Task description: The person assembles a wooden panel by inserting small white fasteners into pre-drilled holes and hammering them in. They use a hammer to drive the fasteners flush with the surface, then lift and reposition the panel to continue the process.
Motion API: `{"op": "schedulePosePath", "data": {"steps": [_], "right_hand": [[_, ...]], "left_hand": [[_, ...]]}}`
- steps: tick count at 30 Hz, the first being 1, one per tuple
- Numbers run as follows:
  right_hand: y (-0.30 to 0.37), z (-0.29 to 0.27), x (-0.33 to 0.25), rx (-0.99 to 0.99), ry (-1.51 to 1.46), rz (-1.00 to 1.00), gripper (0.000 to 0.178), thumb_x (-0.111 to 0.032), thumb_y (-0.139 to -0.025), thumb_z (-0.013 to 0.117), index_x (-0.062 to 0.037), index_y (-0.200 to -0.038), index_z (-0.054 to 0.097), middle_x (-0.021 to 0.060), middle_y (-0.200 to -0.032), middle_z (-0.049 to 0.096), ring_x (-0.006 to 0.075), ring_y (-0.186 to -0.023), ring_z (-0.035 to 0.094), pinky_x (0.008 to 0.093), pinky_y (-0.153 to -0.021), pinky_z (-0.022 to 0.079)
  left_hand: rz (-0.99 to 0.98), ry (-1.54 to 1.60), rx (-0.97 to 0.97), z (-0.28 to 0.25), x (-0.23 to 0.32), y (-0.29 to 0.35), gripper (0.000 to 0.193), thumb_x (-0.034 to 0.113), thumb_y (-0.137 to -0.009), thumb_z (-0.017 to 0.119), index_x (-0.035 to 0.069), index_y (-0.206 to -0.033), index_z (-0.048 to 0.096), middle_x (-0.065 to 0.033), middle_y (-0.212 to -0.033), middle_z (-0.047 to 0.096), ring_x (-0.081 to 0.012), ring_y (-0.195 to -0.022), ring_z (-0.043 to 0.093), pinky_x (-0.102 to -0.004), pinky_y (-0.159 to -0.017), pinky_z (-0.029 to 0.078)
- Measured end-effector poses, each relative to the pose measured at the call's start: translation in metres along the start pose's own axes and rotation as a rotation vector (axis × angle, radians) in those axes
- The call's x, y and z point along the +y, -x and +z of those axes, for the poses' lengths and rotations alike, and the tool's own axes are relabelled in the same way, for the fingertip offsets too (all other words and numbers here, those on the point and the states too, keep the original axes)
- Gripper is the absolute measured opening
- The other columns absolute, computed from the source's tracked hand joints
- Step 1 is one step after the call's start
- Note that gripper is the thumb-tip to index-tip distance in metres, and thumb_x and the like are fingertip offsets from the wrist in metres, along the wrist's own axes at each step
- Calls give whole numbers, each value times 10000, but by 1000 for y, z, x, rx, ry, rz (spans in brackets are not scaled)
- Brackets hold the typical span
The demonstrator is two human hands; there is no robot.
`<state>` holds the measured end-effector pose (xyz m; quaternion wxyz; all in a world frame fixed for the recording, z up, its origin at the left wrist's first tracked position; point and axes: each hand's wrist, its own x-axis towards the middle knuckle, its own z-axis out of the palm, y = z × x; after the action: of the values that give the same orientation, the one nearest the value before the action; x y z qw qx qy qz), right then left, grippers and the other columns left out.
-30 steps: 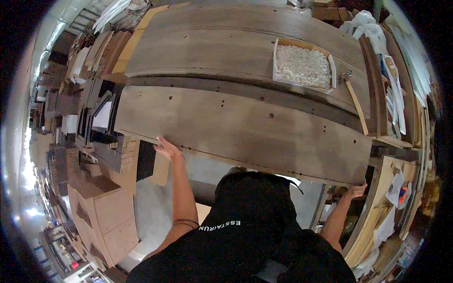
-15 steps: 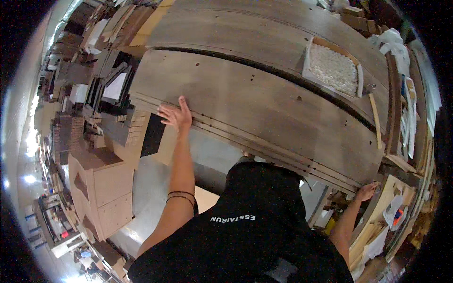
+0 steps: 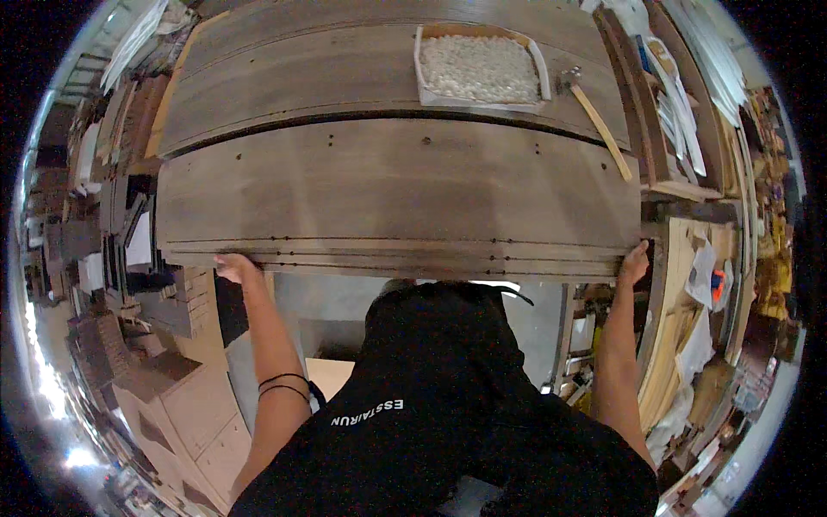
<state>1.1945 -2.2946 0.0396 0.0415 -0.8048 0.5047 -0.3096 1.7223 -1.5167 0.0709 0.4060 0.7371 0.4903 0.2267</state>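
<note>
A stack of grey-brown wooden panels [image 3: 370, 189], with drilled holes on top and dark grooves along the near edges, lies across in front of me. My left hand [image 3: 234, 267] is closed on the near edge by the left end, its fingers partly hidden by the boards. At the near right corner, my right hand [image 3: 635, 263] grips the end of the same stack. Both arms reach forward, roughly level with each other. Behind a dark gap lie more panels [image 3: 319, 65] of the same colour.
On the far panels sit an open box of small white pieces [image 3: 482, 71] and a hammer with a wooden handle [image 3: 601, 129]. A light wooden cabinet [image 3: 185, 414] stands at lower left. Pale boards [image 3: 668, 319] and white sheets lie at right.
My view has turned, so the panels now lie level across it. My left hand went from spread fingers on the edge to a closed grip; the right hand stays at the right corner.
</note>
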Motion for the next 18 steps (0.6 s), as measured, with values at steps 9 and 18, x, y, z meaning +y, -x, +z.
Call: {"op": "schedulePosePath", "data": {"steps": [9,18], "right_hand": [[-17,-11,-119,-156,299,512,782,-597,-922,254,69,-986,658,234,-982,652,389,-960,618,463,-845,485],[-7,2,-43,-38,409,447,853,-681,-882,251,41,-803,698,216,-827,676,357,-823,652,479,-731,509]], "left_hand": [[-194,-326,93,10,-34,-56,751,656,-856,385,-43,-1043,588,-213,-1013,626,-364,-915,628,-503,-739,531],[-244,-352,0,-29,29,8,811,668,-858,329,-67,-887,673,-229,-1008,652,-358,-952,631,-457,-843,492]]}}
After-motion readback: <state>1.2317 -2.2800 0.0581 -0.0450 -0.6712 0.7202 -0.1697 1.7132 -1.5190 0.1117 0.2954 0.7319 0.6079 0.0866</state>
